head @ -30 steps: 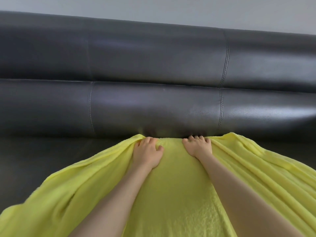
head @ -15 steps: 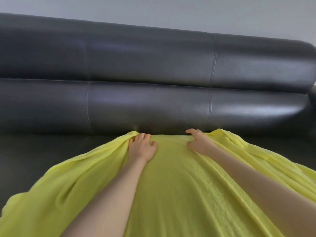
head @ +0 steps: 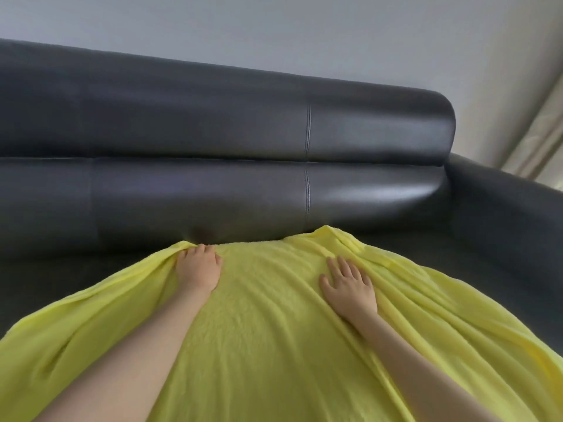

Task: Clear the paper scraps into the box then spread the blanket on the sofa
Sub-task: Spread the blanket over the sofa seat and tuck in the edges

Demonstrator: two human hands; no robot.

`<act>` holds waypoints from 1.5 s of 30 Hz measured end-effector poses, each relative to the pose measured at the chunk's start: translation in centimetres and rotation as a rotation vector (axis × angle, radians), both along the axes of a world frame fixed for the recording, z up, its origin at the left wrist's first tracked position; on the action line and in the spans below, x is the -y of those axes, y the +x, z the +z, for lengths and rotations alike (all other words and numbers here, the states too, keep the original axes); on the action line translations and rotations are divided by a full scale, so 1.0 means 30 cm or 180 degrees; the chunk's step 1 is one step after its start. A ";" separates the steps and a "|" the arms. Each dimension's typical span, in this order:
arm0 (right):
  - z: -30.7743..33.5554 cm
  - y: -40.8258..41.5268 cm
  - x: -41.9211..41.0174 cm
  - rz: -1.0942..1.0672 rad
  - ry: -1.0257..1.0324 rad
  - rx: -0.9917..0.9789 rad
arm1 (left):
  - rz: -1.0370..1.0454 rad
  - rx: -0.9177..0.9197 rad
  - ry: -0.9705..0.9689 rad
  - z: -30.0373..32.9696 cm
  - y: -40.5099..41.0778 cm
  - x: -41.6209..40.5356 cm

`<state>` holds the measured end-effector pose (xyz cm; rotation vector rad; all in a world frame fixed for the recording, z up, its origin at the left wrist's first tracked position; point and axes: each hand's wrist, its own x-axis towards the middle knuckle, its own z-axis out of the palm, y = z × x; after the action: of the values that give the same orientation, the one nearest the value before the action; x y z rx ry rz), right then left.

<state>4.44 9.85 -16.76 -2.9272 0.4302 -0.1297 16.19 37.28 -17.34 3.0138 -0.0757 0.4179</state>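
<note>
Head view: left hand point(head: 198, 271) fingers grip the blanket point(head: 268, 330) edge; right hand point(head: 348, 287) fingers lie spread flat on it.

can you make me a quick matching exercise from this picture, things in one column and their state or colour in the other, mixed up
Things:
1. left hand
2. right hand
3. blanket
4. sofa

States or colours:
A. dark and glossy, with stitched seams
B. fingers curled at the blanket's far edge
C. yellow, draped over the seat in folds
D. fingers spread flat on the blanket

Pairs: 1-B, 2-D, 3-C, 4-A
</note>
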 end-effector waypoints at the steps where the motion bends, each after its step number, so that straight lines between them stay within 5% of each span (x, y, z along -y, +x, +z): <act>1: -0.006 0.003 -0.003 0.0001 -0.0031 0.0014 | 0.0085 -0.0022 0.0085 0.011 -0.012 0.014; 11: -0.027 -0.002 -0.009 -0.0091 -0.0141 0.0059 | -0.0992 -0.0328 -0.0787 0.008 -0.266 0.462; 23: 0.035 -0.047 0.217 0.0189 0.0607 -0.0262 | -0.1089 -0.0293 -0.0776 -0.041 -0.268 0.420; 34: -0.005 -0.083 0.269 -0.0116 -0.0299 -0.0095 | -0.1141 -0.0281 -0.0584 -0.043 -0.272 0.423; 45: -0.014 -0.058 0.319 0.0175 -0.0080 -0.0343 | -0.1089 -0.0301 -0.0418 -0.039 -0.271 0.434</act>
<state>2.70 0.27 -17.17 -2.9773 0.3659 0.0304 8.06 24.26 -18.51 2.8082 -0.5247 0.2357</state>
